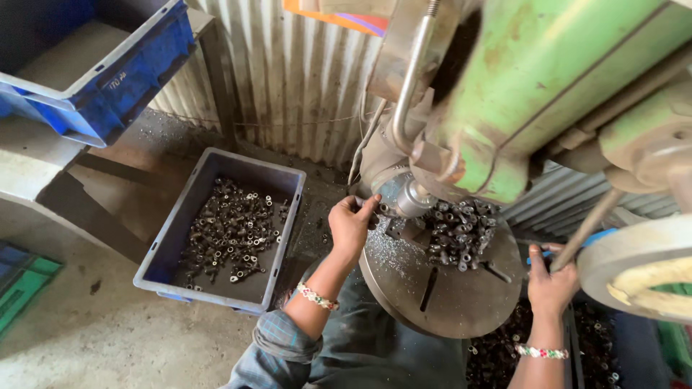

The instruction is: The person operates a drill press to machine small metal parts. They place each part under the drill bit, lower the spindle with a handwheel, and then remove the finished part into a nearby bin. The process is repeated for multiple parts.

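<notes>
at the drill's round table [440, 302], the left hand [351, 225] pinches a small metal part [380, 209] beside the spindle [414, 198] to steady it, the right hand [551, 284] grips the feed lever [587, 230], loose parts [458, 230] piled behind, a grey bin [169, 241] off left.

An orange sign or poster [339, 14] hangs partly hidden on the corrugated wall [288, 86].

The round grey steel machine tabletop [440, 295], slotted and dusted with shavings, carries a heap of small dark metal fittings [459, 229] on its far side. On the dusty concrete floor [108, 338] stands a grey plastic crate [167, 241] of similar fittings.
</notes>
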A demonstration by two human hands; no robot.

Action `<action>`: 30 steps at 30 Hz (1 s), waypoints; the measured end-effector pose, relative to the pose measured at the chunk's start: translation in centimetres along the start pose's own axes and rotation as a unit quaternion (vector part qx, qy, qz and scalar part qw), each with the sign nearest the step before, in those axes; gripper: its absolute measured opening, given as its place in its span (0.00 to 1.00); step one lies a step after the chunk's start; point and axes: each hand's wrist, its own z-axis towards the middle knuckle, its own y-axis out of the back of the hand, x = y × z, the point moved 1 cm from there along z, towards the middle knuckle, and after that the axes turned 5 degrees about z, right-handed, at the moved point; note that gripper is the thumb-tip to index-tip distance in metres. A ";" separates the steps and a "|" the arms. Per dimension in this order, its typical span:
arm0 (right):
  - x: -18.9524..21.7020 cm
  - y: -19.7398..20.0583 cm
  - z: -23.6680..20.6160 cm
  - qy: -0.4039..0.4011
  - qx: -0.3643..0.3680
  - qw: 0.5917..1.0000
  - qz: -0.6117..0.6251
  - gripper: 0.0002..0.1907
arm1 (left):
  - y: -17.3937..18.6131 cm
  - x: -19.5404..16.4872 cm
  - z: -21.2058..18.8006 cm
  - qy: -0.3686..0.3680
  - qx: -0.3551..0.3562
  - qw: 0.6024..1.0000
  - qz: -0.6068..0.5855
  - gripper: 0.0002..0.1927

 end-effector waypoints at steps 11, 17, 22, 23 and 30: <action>-2.3 -0.5 0.0 -0.054 -0.003 0.996 0.074 0.14 | 0.0 -3.7 -1.3 -0.014 -0.043 0.985 0.166 0.20; -2.3 -0.2 -0.3 -0.051 -0.005 0.998 0.025 0.13 | 0.0 -2.6 -0.7 -0.046 -0.053 0.968 0.242 0.21; -1.7 -0.1 -0.4 -0.005 -0.018 1.000 -0.024 0.12 | 0.0 -0.3 1.2 0.094 0.080 0.992 0.002 0.14; -1.6 -0.1 -0.3 0.029 -0.026 0.998 -0.044 0.12 | -0.1 0.2 1.3 0.111 0.093 0.989 -0.023 0.14; -1.0 -3.0 2.5 0.092 -0.067 0.992 -0.046 0.14 | -0.7 2.1 1.9 0.137 0.134 0.980 -0.060 0.12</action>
